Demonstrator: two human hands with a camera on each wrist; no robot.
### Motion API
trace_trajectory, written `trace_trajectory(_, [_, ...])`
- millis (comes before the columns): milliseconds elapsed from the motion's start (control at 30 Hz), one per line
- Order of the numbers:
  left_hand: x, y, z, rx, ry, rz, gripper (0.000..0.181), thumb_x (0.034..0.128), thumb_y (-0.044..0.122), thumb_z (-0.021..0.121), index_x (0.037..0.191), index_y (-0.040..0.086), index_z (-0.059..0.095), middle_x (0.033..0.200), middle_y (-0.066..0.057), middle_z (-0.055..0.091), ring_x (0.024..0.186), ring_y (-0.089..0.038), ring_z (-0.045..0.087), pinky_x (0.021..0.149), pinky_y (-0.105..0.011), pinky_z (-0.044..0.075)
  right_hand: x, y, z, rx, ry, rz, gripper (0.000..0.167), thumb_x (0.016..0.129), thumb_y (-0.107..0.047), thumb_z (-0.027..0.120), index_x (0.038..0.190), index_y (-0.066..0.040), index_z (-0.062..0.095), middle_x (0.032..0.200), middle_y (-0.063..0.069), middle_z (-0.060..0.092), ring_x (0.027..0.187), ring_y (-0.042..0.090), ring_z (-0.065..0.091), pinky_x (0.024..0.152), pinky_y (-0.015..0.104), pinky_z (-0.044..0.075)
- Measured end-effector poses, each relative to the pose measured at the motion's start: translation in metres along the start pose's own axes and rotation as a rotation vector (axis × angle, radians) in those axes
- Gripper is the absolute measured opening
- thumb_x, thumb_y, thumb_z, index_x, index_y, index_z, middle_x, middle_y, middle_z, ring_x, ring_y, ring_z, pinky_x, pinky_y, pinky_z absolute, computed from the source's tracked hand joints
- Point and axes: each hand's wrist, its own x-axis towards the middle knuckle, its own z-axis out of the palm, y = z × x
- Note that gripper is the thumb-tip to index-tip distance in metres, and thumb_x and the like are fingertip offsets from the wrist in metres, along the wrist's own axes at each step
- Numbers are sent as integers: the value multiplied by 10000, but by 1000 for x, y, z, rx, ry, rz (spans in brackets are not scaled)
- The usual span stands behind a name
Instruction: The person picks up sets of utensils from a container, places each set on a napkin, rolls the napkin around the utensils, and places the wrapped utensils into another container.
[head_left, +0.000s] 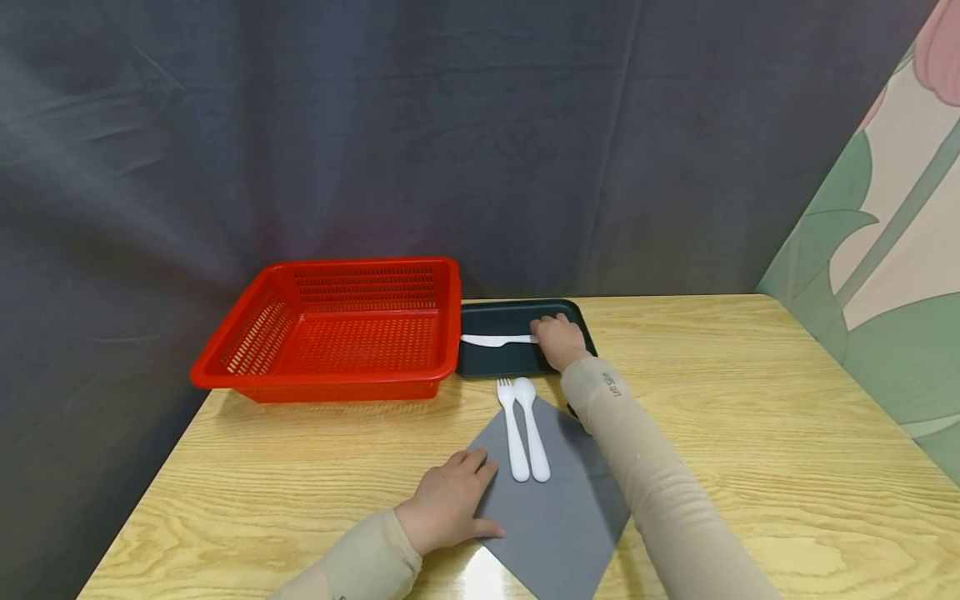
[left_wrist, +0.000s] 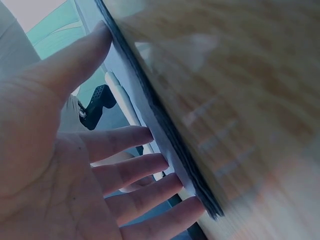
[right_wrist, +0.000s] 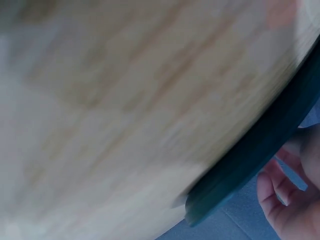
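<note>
Left hand (head_left: 448,504), fingers extended, touches the gray napkin (head_left: 551,529) at nine o'clock; right hand (head_left: 560,340) pinches the white knife (head_left: 491,341) at three o'clock.

We see plain white on the knife (head_left: 491,341), fork (head_left: 514,437) and spoon (head_left: 535,437), grey on the cloth (head_left: 555,521), near-black on the tray (head_left: 491,362) and bright red on the basket (head_left: 322,382). Yellowish wood grain streaks the table (head_left: 750,417). The sleeves (head_left: 660,487) are beige, the curtain (head_left: 420,125) dark blue-grey, the wall (head_left: 892,292) cream with green leaves and pink petals.
</note>
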Motion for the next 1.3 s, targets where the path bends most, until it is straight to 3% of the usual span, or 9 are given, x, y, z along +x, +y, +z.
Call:
trace_trajectory(367, [0,0,-1,-16,-10,-8,772,728,572,695,1304,85,528,1316,-99,523,1175,-278,522,776,-382,529,-5,5,-3,-12,41,-8,205,861,36,591,1031,-76,605,1103,133,636,1004,330,541,837,456,504])
trace_trajectory(633, [0,0,-2,-19,-14,-4,768,730,566,698,1304,84,528,1316,-104,525,1171,-278,523,776,-379,531,-9,8,-7,-20,65,-6,112,896,-53,586,1004,-77,606,1073,129,645,977,324,550,811,447,518])
trace_trajectory(1300, [0,0,0,-6,-9,-7,773,731,577,688,1306,84,532,1326,-110,527,1177,-274,522,776,-379,533,-10,5,-16,-21,83,-14,155,852,10,619,988,-64,604,1033,137,649,943,323,558,783,442,530])
